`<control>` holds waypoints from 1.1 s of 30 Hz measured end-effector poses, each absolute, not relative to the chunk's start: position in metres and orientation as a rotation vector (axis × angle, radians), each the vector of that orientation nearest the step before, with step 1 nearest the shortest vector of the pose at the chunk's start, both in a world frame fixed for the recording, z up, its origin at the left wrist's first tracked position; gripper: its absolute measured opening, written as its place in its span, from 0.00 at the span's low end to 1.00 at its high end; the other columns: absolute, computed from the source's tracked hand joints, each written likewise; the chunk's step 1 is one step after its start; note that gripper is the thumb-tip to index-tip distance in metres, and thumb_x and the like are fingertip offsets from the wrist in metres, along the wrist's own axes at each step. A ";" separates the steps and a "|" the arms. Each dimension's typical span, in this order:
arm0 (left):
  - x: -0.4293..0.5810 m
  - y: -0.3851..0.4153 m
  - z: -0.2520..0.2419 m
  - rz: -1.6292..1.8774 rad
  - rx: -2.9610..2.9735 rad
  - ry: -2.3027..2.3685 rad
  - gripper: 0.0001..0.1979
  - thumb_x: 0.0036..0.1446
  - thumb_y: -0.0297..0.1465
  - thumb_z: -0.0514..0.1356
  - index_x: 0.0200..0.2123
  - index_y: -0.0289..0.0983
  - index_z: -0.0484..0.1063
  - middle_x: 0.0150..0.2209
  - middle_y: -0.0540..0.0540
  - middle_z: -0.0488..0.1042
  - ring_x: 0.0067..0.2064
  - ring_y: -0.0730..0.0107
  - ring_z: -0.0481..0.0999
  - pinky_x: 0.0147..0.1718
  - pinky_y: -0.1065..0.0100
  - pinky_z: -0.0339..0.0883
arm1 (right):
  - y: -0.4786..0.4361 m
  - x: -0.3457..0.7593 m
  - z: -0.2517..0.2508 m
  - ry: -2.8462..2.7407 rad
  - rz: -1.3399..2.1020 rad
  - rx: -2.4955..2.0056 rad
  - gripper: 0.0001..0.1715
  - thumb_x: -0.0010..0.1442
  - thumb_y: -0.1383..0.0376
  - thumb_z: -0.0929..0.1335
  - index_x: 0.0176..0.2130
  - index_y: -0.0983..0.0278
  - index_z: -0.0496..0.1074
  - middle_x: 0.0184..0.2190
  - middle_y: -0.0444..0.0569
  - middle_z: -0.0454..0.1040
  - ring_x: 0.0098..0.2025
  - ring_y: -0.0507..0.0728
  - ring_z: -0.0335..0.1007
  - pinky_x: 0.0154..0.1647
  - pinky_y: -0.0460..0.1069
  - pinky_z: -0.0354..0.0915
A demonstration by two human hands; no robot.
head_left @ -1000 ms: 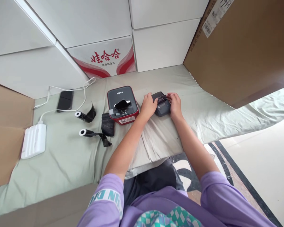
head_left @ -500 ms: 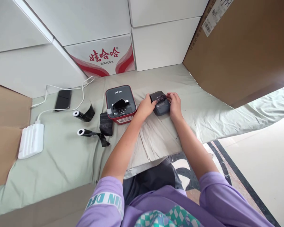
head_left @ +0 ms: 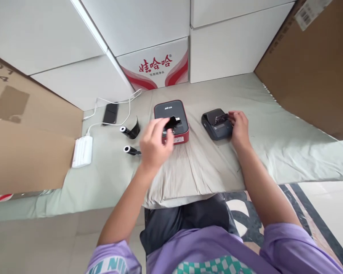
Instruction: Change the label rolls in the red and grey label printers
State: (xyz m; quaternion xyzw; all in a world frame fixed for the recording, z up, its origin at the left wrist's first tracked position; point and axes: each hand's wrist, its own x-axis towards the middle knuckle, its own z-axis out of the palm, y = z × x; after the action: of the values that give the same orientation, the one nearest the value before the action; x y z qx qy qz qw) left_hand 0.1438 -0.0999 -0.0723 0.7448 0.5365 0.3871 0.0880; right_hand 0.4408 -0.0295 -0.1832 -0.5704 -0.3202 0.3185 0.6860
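Note:
My left hand [head_left: 156, 144], smeared a little by motion, is over the front left of a red and black desktop printer [head_left: 168, 104]. Its thumb and fingers are apart, with nothing visible between them. A black film strip [head_left: 171, 122] sticks up from this printer's top slot, close to my fingertips. To the right, a small dark grey portable printer [head_left: 217, 129] lies on the cloth with a shiny dark strip [head_left: 221, 118] at its slot. My right hand [head_left: 240, 127] grips its right edge, fingertips beside that strip.
Two rolls of black film, an upper roll [head_left: 128, 132] and a lower roll [head_left: 130, 150], lie left of the desktop printer. A phone [head_left: 110, 113], a white cable [head_left: 108, 125] and a white power bank [head_left: 82, 151] are farther left. White cartons [head_left: 225, 45] and brown cardboard [head_left: 311, 76] border the cloth-covered surface [head_left: 108, 186].
My left hand has let go of the portable printer and moved left to the desktop printer. My right hand stays at the portable printer. The view has shifted left.

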 end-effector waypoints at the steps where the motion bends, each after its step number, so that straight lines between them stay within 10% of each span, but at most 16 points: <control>1: 0.124 -0.101 -0.081 1.115 2.223 1.751 0.18 0.67 0.33 0.57 0.57 0.44 0.78 0.50 0.40 0.80 0.59 0.51 0.77 0.63 0.54 0.67 | -0.029 0.441 -0.182 -0.719 0.708 -1.288 0.12 0.66 0.57 0.67 0.34 0.59 0.74 0.35 0.46 0.76 0.42 0.56 0.76 0.51 0.52 0.72; 11: 0.099 -0.088 -0.102 0.761 1.968 2.067 0.19 0.59 0.27 0.58 0.49 0.46 0.82 0.26 0.52 0.75 0.32 0.66 0.75 0.32 0.66 0.59 | -0.030 0.441 -0.182 -0.716 0.664 -1.332 0.12 0.66 0.57 0.67 0.34 0.59 0.75 0.34 0.46 0.76 0.40 0.55 0.75 0.50 0.53 0.73; 33: 0.089 -0.066 -0.075 0.451 2.059 1.979 0.16 0.60 0.29 0.57 0.47 0.48 0.81 0.35 0.48 0.82 0.41 0.55 0.79 0.37 0.62 0.62 | -0.025 0.442 -0.197 -0.788 0.573 -1.312 0.10 0.60 0.58 0.65 0.36 0.61 0.72 0.36 0.46 0.75 0.43 0.56 0.73 0.56 0.55 0.67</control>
State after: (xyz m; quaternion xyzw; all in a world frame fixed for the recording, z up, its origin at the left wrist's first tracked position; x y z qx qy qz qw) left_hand 0.0888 -0.0663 -0.0749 0.7067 0.6790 0.1548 0.1250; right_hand 0.4421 -0.0255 -0.1967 -0.5854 -0.3518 0.2556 0.6843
